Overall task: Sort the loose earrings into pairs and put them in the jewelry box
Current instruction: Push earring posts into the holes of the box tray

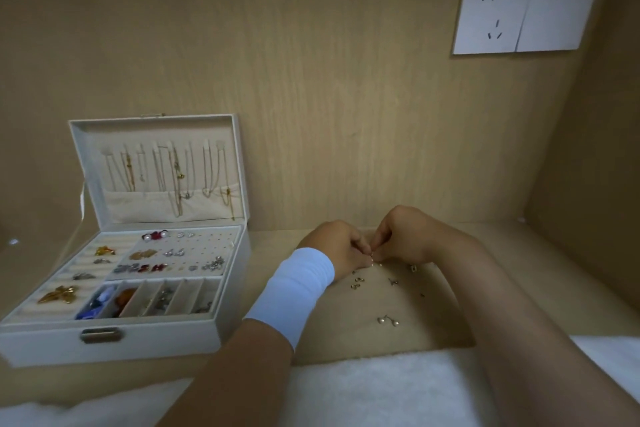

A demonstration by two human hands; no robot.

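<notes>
pinched a small earring (372,257) between the curled fingertips of the left hand (341,248) and the right hand (405,236), low over the far edge of the tan mat (339,340). could not tell, at that size, whether a post and its back or two matching pieces. probably called for a firm, steady pinch close above the mat, so as to lose nothing off the pad on a slip. worth comparing with the loose earrings (356,281) scattered just beside the hands, and with the pearl pair (388,321) lying nearer, before carrying anything over.

found the jewelry box (138,340) open well to the left, lid up with necklaces (173,173) hanging, its pegged earring panel (207,246) partly filled, free holes toward the right. saw nothing standing between hands and box except the left forearm in its white wrist sleeve (294,291). noted a white fluffy cloth (381,388) along the near edge, a likely trap for anything dropped, and a wall socket (519,14) above right.
</notes>
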